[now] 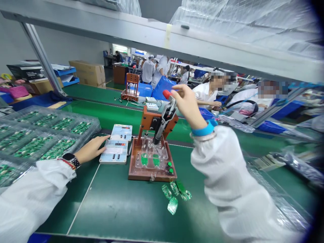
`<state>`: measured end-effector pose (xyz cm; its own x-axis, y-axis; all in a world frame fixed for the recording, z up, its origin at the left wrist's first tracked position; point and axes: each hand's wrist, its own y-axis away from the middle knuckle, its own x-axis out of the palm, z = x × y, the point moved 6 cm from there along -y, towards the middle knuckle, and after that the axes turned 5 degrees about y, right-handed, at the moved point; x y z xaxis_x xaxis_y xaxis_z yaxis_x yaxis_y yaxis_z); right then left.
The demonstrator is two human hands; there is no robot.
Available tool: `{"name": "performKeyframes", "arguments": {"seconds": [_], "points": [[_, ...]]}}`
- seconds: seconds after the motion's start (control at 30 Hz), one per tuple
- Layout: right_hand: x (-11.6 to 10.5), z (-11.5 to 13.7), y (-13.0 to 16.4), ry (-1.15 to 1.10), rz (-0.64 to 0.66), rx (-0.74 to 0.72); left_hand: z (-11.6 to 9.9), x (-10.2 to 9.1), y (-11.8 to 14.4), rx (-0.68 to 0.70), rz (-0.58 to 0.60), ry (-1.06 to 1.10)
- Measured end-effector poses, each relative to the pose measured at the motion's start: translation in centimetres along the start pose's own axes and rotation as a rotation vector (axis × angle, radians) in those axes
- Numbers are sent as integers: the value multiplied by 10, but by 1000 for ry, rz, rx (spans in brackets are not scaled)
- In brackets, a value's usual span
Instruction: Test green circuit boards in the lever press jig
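The right hand (186,101) is raised above the test fixture (152,158), fingers curled around the red knob (166,94) at the top of the clamp lever (163,121). The lever stands tilted, its lower end reaching down to the clear press plate (154,155) on the fixture's brown base. Two small green circuit boards (150,160) sit side by side under that plate. Two green buttons (169,167) are set at the base's front right corner.

The left hand (92,148) lies flat, fingers together and extended, on the near edge of the front meter box (114,152). A second meter box (121,132) lies just behind the first; both show red digits, too small to read. The two boxes sit just to the left of the fixture.

On the green mat (113,202), in front of the fixture, lies a loose cluster of green boards (176,195), apparently in clear wrapping. Clear trays of green boards (37,135) are stacked at the far left, beside the left forearm. A second brown fixture (131,87) stands well behind, across the green belt (101,94). Other people in white coats (210,91) work at benches beyond it. Blue crates (162,87) and cardboard boxes (88,72) stand in the background.
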<state>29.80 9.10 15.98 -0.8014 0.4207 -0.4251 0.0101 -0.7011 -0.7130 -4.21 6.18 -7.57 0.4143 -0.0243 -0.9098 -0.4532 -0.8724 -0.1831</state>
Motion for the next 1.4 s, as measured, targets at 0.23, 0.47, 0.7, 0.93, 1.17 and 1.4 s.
{"name": "performKeyframes", "arguments": {"seconds": [0.23,0.47,0.7,0.93,1.17,1.4], "points": [[15,-62,184,10,108,124,-90,-10,18,451,-103,-64],[52,-45,233,210,587,-106,-246,77,98,988,8,-16],[60,-31,225,215,496,-274,-246,127,81,653,232,-7],[87,-5,228,333,666,-292,-262,151,58,515,268,189],[92,-3,228,289,653,-298,-257,140,70,480,251,135],[87,-10,232,346,548,-297,-240,134,78,353,145,138]]}}
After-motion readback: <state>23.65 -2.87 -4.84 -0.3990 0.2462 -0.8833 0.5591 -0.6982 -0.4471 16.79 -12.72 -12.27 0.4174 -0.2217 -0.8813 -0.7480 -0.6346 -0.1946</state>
